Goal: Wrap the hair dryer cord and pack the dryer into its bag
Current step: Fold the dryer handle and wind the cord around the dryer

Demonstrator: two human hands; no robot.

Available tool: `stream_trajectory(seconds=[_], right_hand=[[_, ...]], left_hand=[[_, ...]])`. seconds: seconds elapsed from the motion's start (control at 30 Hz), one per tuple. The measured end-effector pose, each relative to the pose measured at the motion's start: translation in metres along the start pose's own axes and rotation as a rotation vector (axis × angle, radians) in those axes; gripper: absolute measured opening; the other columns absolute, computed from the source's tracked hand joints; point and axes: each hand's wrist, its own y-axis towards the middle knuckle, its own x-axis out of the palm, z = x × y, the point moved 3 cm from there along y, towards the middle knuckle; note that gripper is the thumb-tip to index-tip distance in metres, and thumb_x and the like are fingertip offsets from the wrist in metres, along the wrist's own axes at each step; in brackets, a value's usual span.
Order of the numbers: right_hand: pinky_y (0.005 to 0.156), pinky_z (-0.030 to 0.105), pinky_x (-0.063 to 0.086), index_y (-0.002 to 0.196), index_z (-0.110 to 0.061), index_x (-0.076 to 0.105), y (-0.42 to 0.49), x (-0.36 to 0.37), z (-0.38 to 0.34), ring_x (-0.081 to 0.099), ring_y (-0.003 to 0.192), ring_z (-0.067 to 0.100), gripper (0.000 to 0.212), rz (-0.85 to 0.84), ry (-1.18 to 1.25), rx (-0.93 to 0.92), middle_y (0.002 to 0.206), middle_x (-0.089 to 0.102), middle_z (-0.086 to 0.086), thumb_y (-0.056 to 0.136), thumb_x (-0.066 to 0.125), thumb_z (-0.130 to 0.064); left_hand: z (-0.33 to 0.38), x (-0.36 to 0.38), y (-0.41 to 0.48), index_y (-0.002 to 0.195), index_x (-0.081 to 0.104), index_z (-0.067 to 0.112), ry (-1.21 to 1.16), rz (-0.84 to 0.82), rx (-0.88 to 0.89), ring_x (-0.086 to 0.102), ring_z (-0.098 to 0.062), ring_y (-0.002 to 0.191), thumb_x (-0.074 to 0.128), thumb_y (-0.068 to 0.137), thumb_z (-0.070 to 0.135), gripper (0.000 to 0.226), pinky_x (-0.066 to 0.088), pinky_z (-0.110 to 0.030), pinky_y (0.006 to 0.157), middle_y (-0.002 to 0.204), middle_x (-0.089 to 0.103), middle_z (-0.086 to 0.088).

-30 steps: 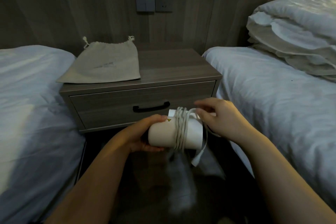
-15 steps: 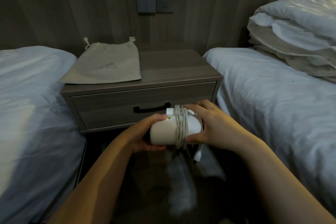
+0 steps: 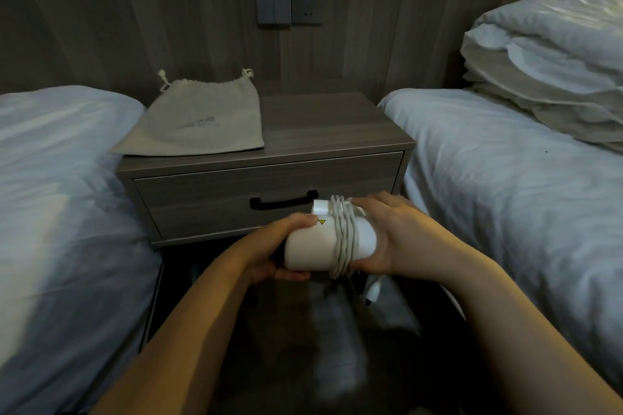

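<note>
In the head view, low in the centre of the frame, we see both hands on the white hair dryer (image 3: 312, 246), which lies sideways in the air in front of the nightstand (image 3: 333, 131). The left hand (image 3: 269, 253) cups the dryer's left end, thumb on top near a small yellow warning mark, fingers curled underneath, so it is closed around the body. The right hand (image 3: 392, 239) closes over the dryer's right end, fingers laid across the top, thumb under, pressing against the cord (image 3: 344, 239), which sits in several tight turns around the barrel. Just below the right hand, the plug (image 3: 374, 291) dangles free on a short loose tail.

The bag (image 3: 195, 118), a beige drawstring pouch, lies flat on the left part of the nightstand top, in the upper left-centre of the frame, well apart from the hands. A bed (image 3: 57, 195) fills the left edge, another bed (image 3: 505, 178) the right, with folded bedding (image 3: 546, 61) stacked at upper right.
</note>
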Motion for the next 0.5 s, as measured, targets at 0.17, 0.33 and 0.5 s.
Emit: stream_trajectory(seconds=[0.17, 0.33, 0.5], right_hand=[[0.097, 0.03, 0.038, 0.123, -0.034, 0.054, -0.001, -0.001, 0.004, 0.045, 0.105, 0.019, 0.078, -0.092, -0.008, 0.016, 0.113, 0.047, -0.001, 0.053, 0.074, -0.064], [0.108, 0.029, 0.028, 0.141, -0.033, 0.037, 0.0, 0.005, 0.012, 0.032, 0.125, 0.018, 0.085, -0.145, 0.083, 0.077, 0.136, 0.038, -0.002, 0.067, 0.068, -0.061], [0.105, 0.022, 0.03, 0.145, -0.027, 0.029, 0.001, -0.002, 0.018, 0.041, 0.125, 0.006, 0.059, -0.002, 0.479, 0.177, 0.129, 0.046, -0.01, 0.091, 0.047, -0.042]], left_hand=[[-0.001, 0.002, -0.001, 0.097, 0.058, 0.028, 0.088, -0.045, 0.013, 0.062, -0.023, 0.076, 0.056, 0.085, 0.037, 0.015, 0.053, -0.033, 0.064, 0.091, 0.06, -0.008], [-0.008, 0.006, 0.004, 0.098, 0.06, 0.024, -0.047, -0.008, -0.003, 0.062, -0.022, 0.075, 0.06, 0.081, 0.04, 0.024, 0.055, -0.031, 0.06, 0.089, 0.061, -0.008], [-0.016, 0.011, 0.009, 0.094, 0.063, 0.022, -0.279, -0.015, -0.073, 0.065, -0.022, 0.064, 0.067, 0.062, 0.045, 0.04, 0.056, -0.029, 0.049, 0.082, 0.062, -0.008]])
